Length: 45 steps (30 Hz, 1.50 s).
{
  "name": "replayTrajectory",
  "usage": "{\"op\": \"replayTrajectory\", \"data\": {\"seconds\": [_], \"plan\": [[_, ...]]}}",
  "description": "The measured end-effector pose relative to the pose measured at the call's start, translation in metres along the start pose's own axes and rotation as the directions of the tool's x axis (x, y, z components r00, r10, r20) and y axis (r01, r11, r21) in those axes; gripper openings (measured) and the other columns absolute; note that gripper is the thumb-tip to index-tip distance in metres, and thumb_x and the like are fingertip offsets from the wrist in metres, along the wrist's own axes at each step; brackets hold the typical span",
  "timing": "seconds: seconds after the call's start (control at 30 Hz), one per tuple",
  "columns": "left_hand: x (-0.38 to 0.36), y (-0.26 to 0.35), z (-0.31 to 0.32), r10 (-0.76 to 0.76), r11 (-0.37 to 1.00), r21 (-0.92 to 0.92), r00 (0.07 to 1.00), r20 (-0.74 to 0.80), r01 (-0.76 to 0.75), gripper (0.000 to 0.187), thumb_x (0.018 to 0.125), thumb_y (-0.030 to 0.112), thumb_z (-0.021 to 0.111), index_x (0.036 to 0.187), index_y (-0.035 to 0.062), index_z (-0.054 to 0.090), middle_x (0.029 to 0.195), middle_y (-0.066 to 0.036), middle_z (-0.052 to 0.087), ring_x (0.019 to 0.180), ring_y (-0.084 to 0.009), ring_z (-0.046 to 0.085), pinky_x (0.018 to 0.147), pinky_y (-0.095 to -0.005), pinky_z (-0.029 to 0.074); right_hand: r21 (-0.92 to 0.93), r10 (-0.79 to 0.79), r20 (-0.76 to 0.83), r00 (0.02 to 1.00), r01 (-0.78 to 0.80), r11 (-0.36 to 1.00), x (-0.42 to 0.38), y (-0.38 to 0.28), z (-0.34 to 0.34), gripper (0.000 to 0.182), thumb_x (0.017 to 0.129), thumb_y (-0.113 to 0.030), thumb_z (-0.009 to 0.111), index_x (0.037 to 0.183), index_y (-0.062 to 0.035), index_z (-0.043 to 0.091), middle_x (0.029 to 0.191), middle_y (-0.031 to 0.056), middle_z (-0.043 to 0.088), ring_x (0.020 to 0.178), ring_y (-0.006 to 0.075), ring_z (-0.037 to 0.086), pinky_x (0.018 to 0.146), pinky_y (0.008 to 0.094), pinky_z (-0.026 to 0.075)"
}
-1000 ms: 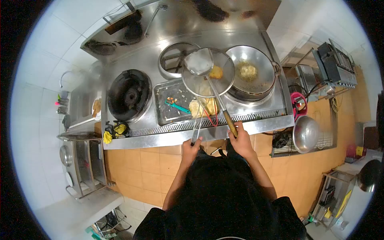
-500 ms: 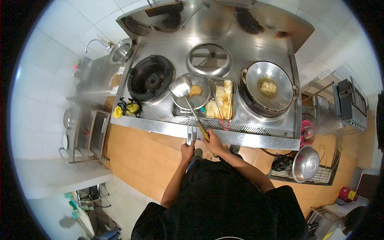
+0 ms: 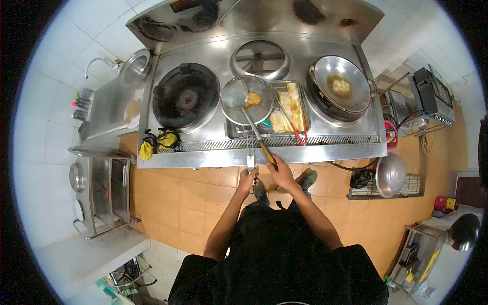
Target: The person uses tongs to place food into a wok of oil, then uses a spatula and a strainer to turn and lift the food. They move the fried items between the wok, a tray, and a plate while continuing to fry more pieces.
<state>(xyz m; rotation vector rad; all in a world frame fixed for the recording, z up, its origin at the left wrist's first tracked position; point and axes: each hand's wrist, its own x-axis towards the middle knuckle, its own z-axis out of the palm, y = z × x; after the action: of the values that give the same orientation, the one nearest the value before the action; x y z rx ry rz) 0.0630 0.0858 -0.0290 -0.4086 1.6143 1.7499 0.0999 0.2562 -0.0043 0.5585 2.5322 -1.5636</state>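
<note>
My left hand (image 3: pixel 247 181) is closed round the metal handle of a round strainer (image 3: pixel 262 114), which is over the left part of a metal tray (image 3: pixel 304 101). One golden fried piece (image 3: pixel 253 98) lies in the strainer. In my right hand (image 3: pixel 281 173) is the wooden handle of a ladle (image 3: pixel 235 94); its bowl rests in or just above the strainer's left side, beside the fried piece. Pale yellow flat pieces (image 3: pixel 288 109) fill the tray's right part. Red-handled tongs (image 3: pixel 299 133) lean across them. To the right, a two-handled wok (image 3: pixel 358 81) holds oil with a piece in it.
A blackened burner (image 3: pixel 188 99) is on the left of the steel range, with yellow-and-black cloths (image 3: pixel 166 138) at its front edge. Behind the strainer is a round metal ring (image 3: pixel 261 58). A metal basin (image 3: pixel 390 175) stands low at the right. A sink counter (image 3: pixel 109 119) adjoins the left side.
My view has shifted, so the range appears higher in the picture. Both hands keep their grips, and the ladle bowl stays at the strainer's left side beside the fried piece.
</note>
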Motion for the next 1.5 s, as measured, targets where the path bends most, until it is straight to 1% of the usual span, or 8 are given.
{"op": "replayTrajectory", "data": {"seconds": [0.33, 0.57, 0.7, 0.77, 0.9, 1.03, 1.3, 1.5], "plan": [[0.007, -0.007, -0.009, 0.052, 0.993, 0.105, 0.998, 0.03, -0.055, 0.024, 0.094, 0.027, 0.061, 0.091, 0.0041, 0.06, 0.076, -0.003, 0.06, 0.062, -0.0129, 0.059, 0.055, -0.0279, 0.049, 0.083, 0.073, -0.348, 0.935, -0.047, 0.995, -0.07, 0.054, -0.027, 0.019, 0.096, -0.016, 0.054, 0.107, -0.0045, 0.063, 0.096, 0.0138, 0.065, 0.089, 0.0277, 0.064, 0.081, 0.0366, 0.05], [0.012, -0.013, -0.024, 0.291, 0.907, 0.288, 0.951, 0.104, -0.308, 0.024, 0.097, 0.019, 0.056, 0.094, -0.0025, 0.067, 0.085, -0.009, 0.068, 0.075, -0.0142, 0.063, 0.07, -0.0314, 0.051, 0.501, 0.674, 0.105, 0.731, -0.624, 0.599, -0.056, 0.306, 0.013, 0.028, 0.095, -0.027, 0.057, 0.107, -0.0026, 0.062, 0.084, 0.0066, 0.061, 0.076, 0.0186, 0.062, 0.065, 0.0315, 0.053], [0.016, -0.022, -0.026, 0.357, 0.92, 0.158, 0.933, 0.042, -0.359, 0.023, 0.096, 0.018, 0.055, 0.09, -0.0031, 0.063, 0.079, -0.013, 0.065, 0.072, -0.0207, 0.062, 0.067, -0.031, 0.05, 0.688, 0.651, 0.082, 0.754, -0.516, 0.51, -0.016, 0.529, 0.141, 0.028, 0.095, -0.031, 0.054, 0.099, -0.0045, 0.061, 0.081, 0.0119, 0.06, 0.07, 0.0246, 0.061, 0.054, 0.0375, 0.053], [0.012, -0.029, -0.018, 0.493, 0.863, 0.188, 0.862, -0.115, -0.469, 0.026, 0.093, 0.022, 0.055, 0.088, -0.0031, 0.06, 0.075, -0.015, 0.063, 0.068, -0.0234, 0.061, 0.063, -0.0333, 0.05, 0.543, 0.843, 0.135, 0.52, -0.751, 0.376, 0.025, 0.563, 0.177, 0.029, 0.098, -0.031, 0.049, 0.094, -0.0048, 0.06, 0.071, 0.0127, 0.056, 0.057, 0.0236, 0.056, 0.05, 0.0366, 0.049], [0.026, -0.029, -0.082, 0.55, 0.817, 0.034, 0.796, 0.251, -0.575, 0.028, 0.093, 0.023, 0.054, 0.109, -0.0002, 0.052, 0.083, -0.013, 0.062, 0.076, -0.022, 0.063, 0.066, -0.0315, 0.054, 0.494, 0.814, 0.154, 0.56, -0.757, 0.427, 0.032, 0.627, 0.239, 0.03, 0.098, -0.032, 0.049, 0.094, -0.0049, 0.06, 0.07, 0.0122, 0.056, 0.056, 0.0229, 0.055, 0.05, 0.0363, 0.048], [0.041, -0.04, -0.094, 0.705, 0.56, -0.064, 0.434, 0.562, -0.826, 0.038, 0.099, 0.024, 0.051, 0.132, 0.0054, 0.05, 0.121, -0.016, 0.057, 0.098, -0.0233, 0.062, 0.082, -0.0298, 0.054, 0.413, 0.767, 0.246, 0.593, -0.78, 0.47, 0.026, 0.676, 0.277, 0.03, 0.098, -0.032, 0.048, 0.093, -0.005, 0.06, 0.07, 0.0118, 0.056, 0.055, 0.0222, 0.054, 0.049, 0.036, 0.048], [0.029, -0.029, -0.063, 0.652, 0.707, 0.214, 0.738, 0.174, -0.674, 0.055, 0.087, 0.045, 0.061, 0.081, -0.0091, 0.057, 0.062, -0.021, 0.058, 0.05, -0.0254, 0.06, 0.035, -0.0328, 0.046, 0.218, 0.732, 0.39, 0.559, -0.828, 0.516, 0.02, 0.663, 0.269, 0.032, 0.098, -0.034, 0.047, 0.093, -0.0052, 0.06, 0.068, 0.0109, 0.055, 0.053, 0.0208, 0.053, 0.047, 0.0354, 0.046], [0.022, -0.028, -0.071, 0.48, 0.871, 0.044, 0.866, 0.14, -0.49, 0.043, 0.083, 0.034, 0.065, 0.087, -0.0088, 0.065, 0.075, -0.021, 0.065, 0.061, -0.0281, 0.064, 0.047, -0.0361, 0.051, 0.082, 0.693, 0.48, 0.538, -0.814, 0.576, 0.013, 0.585, 0.208, 0.033, 0.098, -0.035, 0.046, 0.092, -0.0053, 0.06, 0.068, 0.0103, 0.055, 0.051, 0.0198, 0.052, 0.046, 0.0349, 0.045]]}}
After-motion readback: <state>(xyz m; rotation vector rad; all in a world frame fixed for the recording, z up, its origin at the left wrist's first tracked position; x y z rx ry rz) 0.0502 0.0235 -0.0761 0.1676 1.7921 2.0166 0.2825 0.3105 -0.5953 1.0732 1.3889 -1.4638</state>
